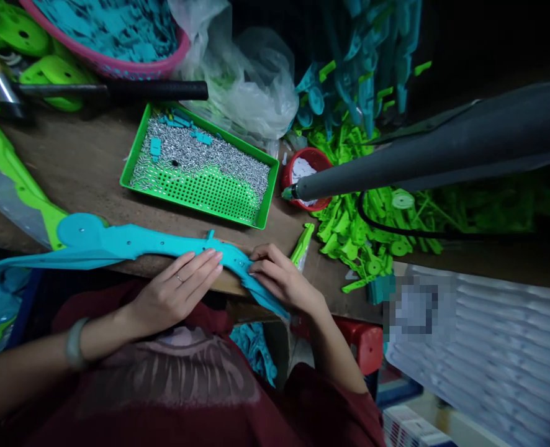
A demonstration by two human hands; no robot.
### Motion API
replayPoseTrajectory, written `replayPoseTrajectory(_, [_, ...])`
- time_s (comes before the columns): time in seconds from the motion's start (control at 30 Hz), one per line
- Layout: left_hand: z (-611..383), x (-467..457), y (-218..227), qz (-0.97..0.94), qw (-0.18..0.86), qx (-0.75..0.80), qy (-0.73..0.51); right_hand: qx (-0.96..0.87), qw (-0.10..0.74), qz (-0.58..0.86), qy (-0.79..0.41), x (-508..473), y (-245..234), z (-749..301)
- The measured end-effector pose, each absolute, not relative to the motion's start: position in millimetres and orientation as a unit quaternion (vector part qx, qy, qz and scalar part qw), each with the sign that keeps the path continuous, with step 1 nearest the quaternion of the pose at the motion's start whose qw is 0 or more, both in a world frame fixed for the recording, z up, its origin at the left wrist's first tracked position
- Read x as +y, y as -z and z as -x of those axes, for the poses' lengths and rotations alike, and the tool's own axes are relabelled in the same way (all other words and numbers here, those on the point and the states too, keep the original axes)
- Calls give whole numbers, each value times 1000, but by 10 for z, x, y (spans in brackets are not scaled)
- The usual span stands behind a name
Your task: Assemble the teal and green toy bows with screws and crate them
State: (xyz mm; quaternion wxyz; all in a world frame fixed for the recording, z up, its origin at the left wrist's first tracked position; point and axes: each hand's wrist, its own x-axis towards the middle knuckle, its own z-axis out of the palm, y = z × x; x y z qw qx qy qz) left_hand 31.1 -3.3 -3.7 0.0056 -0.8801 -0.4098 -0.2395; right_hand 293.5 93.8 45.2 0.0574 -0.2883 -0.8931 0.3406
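Observation:
A long teal plastic toy-gun shell [130, 242] lies along the near edge of the wooden workbench [84, 167]. My left hand [177, 292] rests on its middle with the fingers stretched flat, holding it down. My right hand [279, 279] sits at the shell's right end, fingertips curled and pinched against the plastic; whether anything small is between them is hidden. Behind the shell stands a green perforated tray [200, 164] full of small metal pins, with a few teal bits in its far corner.
A red cup [305, 177] of white pieces stands right of the tray. A grey tool arm [433, 149] reaches in from the right. Green plastic parts [363, 230] are heaped at right, a pink basket [112, 37] of teal parts and a hammer [93, 90] at the back.

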Motion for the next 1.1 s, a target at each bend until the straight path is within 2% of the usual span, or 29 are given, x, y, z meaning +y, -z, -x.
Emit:
replayPoseTrajectory(0.2, [-310, -35, -47, 876, -33, -407, 255, -893, 65, 287, -341, 920, -489, -2939])
replayPoseTrajectory(0.33, [-69, 104, -273, 861, -98, -440, 235, -864, 48, 368, -340, 792, -482, -2873])
replayPoseTrajectory(0.47, [283, 286, -434, 869, 13, -485, 98, -879, 10, 428, -210, 500, -411, -2802])
replayPoseTrajectory(0.6, [372, 244, -600, 890, 59, -444, 82, -869, 114, 478, -53, 133, -566, -2831])
replayPoseTrajectory(0.8, [220, 91, -665, 869, 204, -408, 192, -852, 228, 454, -129, -74, -781, -2846])
replayPoseTrajectory(1.03, [459, 29, -767, 833, 295, -420, 208, -867, 273, 416, -40, -77, -718, -2544])
replayPoseTrajectory(1.1, [878, -127, -880, 805, 262, -481, 228, -872, 316, 373, 34, -230, -778, -2492])
